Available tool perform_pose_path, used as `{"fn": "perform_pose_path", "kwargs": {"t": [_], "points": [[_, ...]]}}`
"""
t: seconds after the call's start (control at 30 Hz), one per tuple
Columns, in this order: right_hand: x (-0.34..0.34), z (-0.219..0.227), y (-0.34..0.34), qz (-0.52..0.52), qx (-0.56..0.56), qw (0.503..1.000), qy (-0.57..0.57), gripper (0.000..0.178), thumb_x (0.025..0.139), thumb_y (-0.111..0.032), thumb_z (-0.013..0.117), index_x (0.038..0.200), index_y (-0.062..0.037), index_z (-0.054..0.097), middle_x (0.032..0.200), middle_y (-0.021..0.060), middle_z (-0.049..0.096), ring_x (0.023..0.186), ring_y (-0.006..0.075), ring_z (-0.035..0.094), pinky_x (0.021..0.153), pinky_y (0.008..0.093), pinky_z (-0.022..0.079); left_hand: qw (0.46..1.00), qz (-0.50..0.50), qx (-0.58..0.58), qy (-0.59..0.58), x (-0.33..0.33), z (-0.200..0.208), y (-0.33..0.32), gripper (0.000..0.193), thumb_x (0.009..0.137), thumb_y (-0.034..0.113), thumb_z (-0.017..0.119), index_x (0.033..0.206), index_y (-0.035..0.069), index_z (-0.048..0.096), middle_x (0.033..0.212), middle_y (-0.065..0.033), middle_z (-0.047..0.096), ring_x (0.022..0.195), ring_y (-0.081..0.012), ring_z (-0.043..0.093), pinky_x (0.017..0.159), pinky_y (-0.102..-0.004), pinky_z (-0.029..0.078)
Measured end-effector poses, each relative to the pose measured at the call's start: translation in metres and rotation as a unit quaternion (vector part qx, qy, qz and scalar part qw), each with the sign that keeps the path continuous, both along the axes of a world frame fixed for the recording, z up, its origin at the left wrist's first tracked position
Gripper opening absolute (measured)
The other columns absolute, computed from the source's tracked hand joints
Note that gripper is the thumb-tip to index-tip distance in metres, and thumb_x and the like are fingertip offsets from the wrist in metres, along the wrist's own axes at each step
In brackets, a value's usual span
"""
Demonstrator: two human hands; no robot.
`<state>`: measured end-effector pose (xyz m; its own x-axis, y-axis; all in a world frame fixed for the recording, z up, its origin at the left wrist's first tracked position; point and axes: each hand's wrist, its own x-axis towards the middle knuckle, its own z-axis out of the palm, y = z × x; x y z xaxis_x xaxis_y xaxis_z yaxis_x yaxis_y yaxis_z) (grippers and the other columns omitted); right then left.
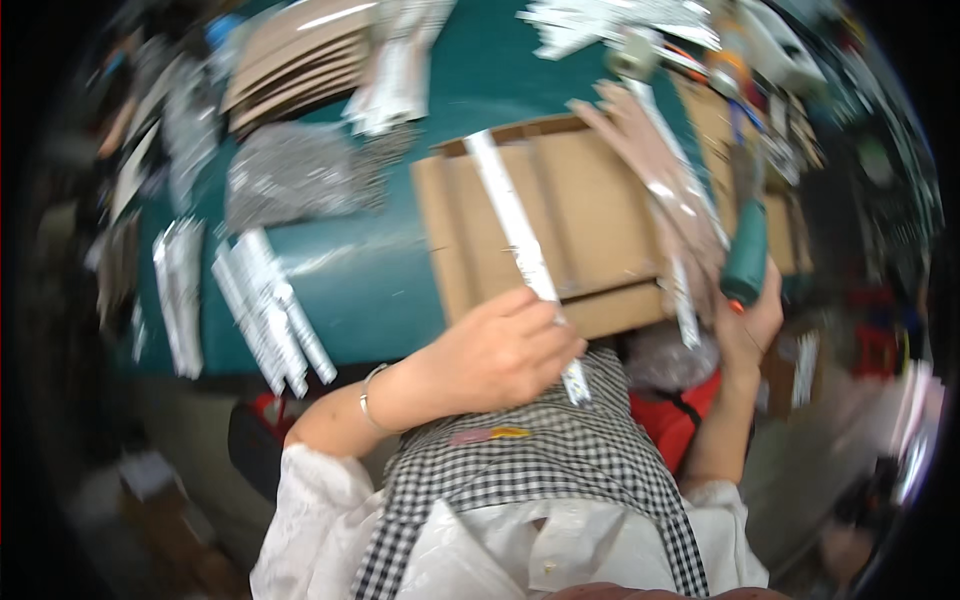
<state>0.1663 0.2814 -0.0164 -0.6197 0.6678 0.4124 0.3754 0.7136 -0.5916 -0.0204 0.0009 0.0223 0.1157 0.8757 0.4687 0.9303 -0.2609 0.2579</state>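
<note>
Fingers, left hand: the left hand point(505, 350) pinches a white strip point(510, 215) near its lower end; thumb and fingertips are bunched together over it
Fingers, right hand: the right hand point(755, 325) grasps a green tool point(745, 255) around its lower end, beside an orange tip; some fingers are hidden behind the tool
Far left of table: a bundle of white strips point(180, 300) lies on the green table point(350, 330); a fanned group of white strips point(265, 310) lies just beside it, ends over the near edge
Upper left: a clear plastic bag point(290, 178) with greyish contents; behind it, a stack of brown boards point(300, 60), with a sheaf of white strips point(395, 70) against its right side
Left wrist: a silver bangle point(366, 402)
Middle: a flat cardboard piece point(600, 205) lies on the table; the held strip runs lengthwise over it, its lower end past the near edge, above the checked apron point(440, 490)
Right of middle: blurred tan strips point(665, 190) lie over the cardboard's right side, near the green tool
Upper right: a pile of white pieces point(620, 22) at the back of the table
</note>
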Motion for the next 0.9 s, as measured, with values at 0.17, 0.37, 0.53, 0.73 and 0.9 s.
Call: {"fn": "perform_pose_path", "kwargs": {"t": [0.17,0.37,0.53,0.73,0.9], "points": [[0.016,-0.025,0.023,0.055,0.036,0.997,-0.042,0.054,0.086,-0.009,0.078,0.135,0.0004,0.056,0.115,0.0178,0.07,0.102,0.0249,0.067,0.094,0.0343,0.051,0.99,0.122,-0.045,0.05,-0.011,0.04,-0.069,0.029,0.071,0.012,0.069,0.097,-0.001,0.071,0.105,-0.0083,0.068,0.081,-0.0191,0.058,0.073,-0.0336,0.05],[0.008,-0.017,0.027,0.084,0.035,0.995,-0.051,0.051,0.088,-0.005,0.075,0.135,-0.0002,0.056,0.116,0.019,0.069,0.103,0.0258,0.067,0.093,0.0333,0.05,0.944,0.297,-0.128,0.061,-0.016,0.058,-0.169,0.022,0.076,0.011,0.068,0.095,0.003,0.073,0.105,-0.0066,0.072,0.084,-0.0196,0.061,0.075,-0.0342,0.05],[0.001,-0.022,0.028,0.096,0.064,0.991,-0.063,0.054,0.089,-0.003,0.073,0.139,0.0011,0.053,0.124,0.019,0.066,0.111,0.0262,0.065,0.098,0.0333,0.048,0.899,0.379,-0.204,0.081,-0.046,0.029,-0.219,0.018,0.078,0.01,0.066,0.091,0.007,0.079,0.103,-0.0002,0.075,0.089,-0.0172,0.061,0.082,-0.0321,0.048],[-0.008,-0.02,0.027,0.122,0.132,0.982,-0.055,0.059,0.083,-0.004,0.077,0.137,0.0022,0.055,0.123,0.0228,0.067,0.11,0.0356,0.068,0.096,0.0374,0.051,0.882,0.387,-0.262,0.065,-0.061,0.001,-0.253,0.021,0.077,0.009,0.066,0.093,0.009,0.079,0.107,0.0011,0.075,0.093,-0.0164,0.062,0.087,-0.031,0.048],[-0.008,-0.02,0.028,0.123,0.17,0.976,-0.065,0.062,0.079,0.001,0.077,0.137,-0.0005,0.056,0.122,0.0213,0.067,0.108,0.0384,0.068,0.093,0.0393,0.053,0.879,0.4,-0.256,0.032,-0.055,-0.003,-0.258,0.027,0.067,0.002,0.072,0.093,0.007,0.078,0.109,-0.0016,0.074,0.097,-0.0213,0.062,0.091,-0.0342,0.049]]}}
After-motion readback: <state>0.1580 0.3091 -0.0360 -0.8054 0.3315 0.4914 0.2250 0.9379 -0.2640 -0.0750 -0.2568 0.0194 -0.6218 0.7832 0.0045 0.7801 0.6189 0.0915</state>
